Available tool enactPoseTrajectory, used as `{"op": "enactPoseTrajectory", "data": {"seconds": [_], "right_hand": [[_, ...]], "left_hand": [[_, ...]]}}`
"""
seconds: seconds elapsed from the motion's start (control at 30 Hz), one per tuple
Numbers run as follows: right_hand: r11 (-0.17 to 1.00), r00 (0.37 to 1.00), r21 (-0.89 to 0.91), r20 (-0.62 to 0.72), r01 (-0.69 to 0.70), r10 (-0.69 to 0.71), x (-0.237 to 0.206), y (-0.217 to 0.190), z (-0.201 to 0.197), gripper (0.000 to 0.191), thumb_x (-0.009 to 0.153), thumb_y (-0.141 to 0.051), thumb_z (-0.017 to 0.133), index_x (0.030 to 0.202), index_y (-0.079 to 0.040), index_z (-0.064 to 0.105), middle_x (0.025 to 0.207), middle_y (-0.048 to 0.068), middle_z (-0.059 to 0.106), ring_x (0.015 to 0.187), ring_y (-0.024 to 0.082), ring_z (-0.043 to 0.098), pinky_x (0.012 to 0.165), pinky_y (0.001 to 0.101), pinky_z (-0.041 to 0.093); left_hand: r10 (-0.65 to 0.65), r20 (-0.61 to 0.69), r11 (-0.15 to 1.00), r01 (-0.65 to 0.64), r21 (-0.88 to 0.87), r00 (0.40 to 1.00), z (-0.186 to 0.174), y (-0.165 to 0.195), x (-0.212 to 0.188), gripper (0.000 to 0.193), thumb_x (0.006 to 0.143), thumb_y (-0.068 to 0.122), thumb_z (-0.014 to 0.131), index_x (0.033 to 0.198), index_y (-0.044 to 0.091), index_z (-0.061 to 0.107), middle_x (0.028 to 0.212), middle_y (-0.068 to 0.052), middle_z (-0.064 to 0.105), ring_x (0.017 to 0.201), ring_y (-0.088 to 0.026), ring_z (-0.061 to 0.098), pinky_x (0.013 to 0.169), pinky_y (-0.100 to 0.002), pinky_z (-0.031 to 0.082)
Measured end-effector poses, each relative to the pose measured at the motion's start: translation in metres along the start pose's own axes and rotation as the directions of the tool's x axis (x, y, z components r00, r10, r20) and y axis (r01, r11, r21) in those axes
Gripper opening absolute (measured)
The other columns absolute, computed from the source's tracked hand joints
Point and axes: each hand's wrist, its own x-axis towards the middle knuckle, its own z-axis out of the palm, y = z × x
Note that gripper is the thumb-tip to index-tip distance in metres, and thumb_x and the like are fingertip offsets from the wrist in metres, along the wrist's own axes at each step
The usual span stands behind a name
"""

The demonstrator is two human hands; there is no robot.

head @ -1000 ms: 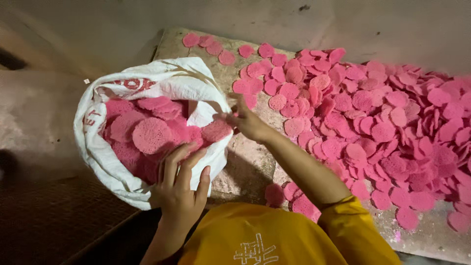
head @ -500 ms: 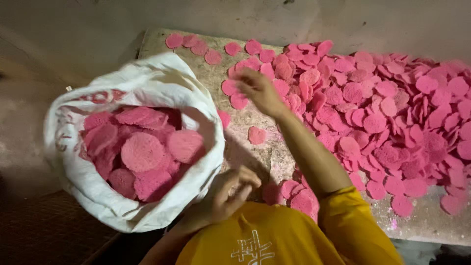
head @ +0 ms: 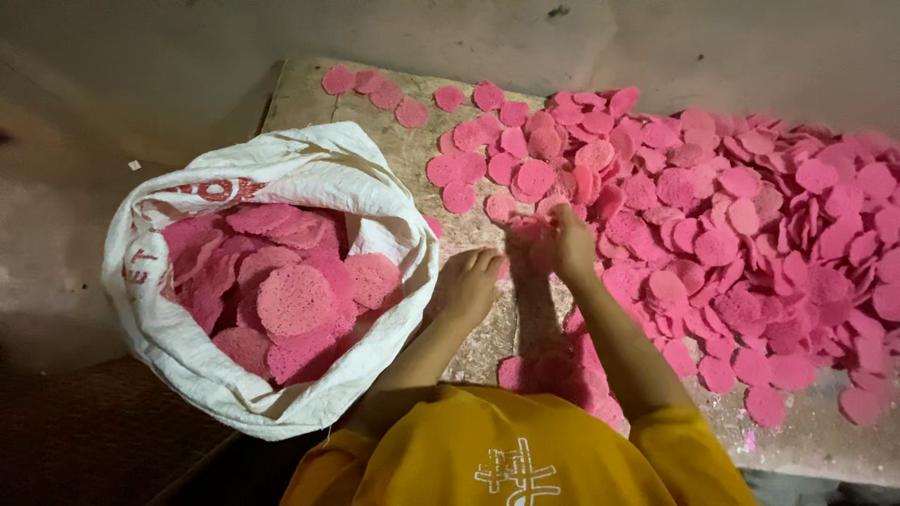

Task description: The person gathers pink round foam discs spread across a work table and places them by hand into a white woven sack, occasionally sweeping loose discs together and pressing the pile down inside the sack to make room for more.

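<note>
A white woven sack (head: 375, 201) stands open at the left, filled with round pink porous discs (head: 295, 300). A large heap of the same pink discs (head: 741, 225) covers a rough board (head: 309, 94) to the right. My right hand (head: 567, 245) is at the heap's left edge, its fingers closed on a few pink discs (head: 528, 228). My left hand (head: 469, 284) lies palm down on the board between the sack and the heap, fingers stretched out, holding nothing that I can see.
More pink discs (head: 553, 375) lie near my yellow sleeves (head: 506, 450). A few loose discs (head: 375, 92) sit at the board's far left. A pale wall (head: 450, 28) rises behind, and dark floor (head: 66, 440) lies left of the sack.
My left hand has left the sack's rim and come down onto the board beside it. My right hand has closed on discs at the heap's edge.
</note>
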Motion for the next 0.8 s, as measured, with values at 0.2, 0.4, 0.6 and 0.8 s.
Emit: {"op": "enactPoseTrajectory", "data": {"seconds": [0.2,0.4,0.6,0.8], "right_hand": [[0.664,0.937,0.661,0.239,-0.35,0.256,-0.026,0.026,-0.003,0.036,0.095,-0.002,0.058,0.131,-0.009,0.06,0.094,0.004,0.062,0.08,0.014,0.06,0.069,0.0279,0.052],[0.142,0.851,0.849,0.472,-0.509,0.23,-0.062,0.041,-0.02,0.039,0.101,-0.001,0.058,0.139,-0.007,0.061,0.096,0.003,0.062,0.083,0.013,0.06,0.075,0.0256,0.054],[0.631,0.84,0.582,0.493,-0.513,0.228,-0.089,0.018,-0.025,0.033,0.099,-0.007,0.057,0.132,-0.01,0.06,0.098,0.006,0.073,0.082,0.016,0.072,0.078,0.0287,0.065],[0.724,0.957,0.626,0.181,-0.29,0.226,-0.117,0.037,0.005,0.021,0.1,-0.007,0.066,0.119,0.0,0.069,0.104,0.01,0.073,0.094,0.017,0.069,0.085,0.029,0.058]], "left_hand": [[-0.388,0.211,0.838,0.439,-0.324,0.897,0.019,-0.006,0.006,0.035,0.115,0.029,0.051,0.147,0.02,0.061,0.129,-0.004,0.071,0.089,-0.017,0.072,0.075,-0.029,0.058],[-0.526,0.53,-0.234,0.485,-0.842,0.666,0.018,0.001,0.0,0.052,0.102,0.034,0.057,0.145,0.006,0.05,0.134,-0.012,0.057,0.11,-0.028,0.071,0.088,-0.036,0.064],[-0.531,0.56,-0.098,0.61,-0.786,0.636,0.006,0.022,-0.012,0.064,0.096,0.039,0.06,0.15,0.016,0.035,0.142,0.005,0.043,0.12,-0.025,0.063,0.091,-0.038,0.06],[-0.573,0.424,-0.042,0.492,-0.87,0.701,0.02,0.019,-0.028,0.061,0.093,0.019,0.07,0.147,0.002,0.048,0.132,-0.02,0.062,0.111,-0.03,0.069,0.091,-0.036,0.064]]}}
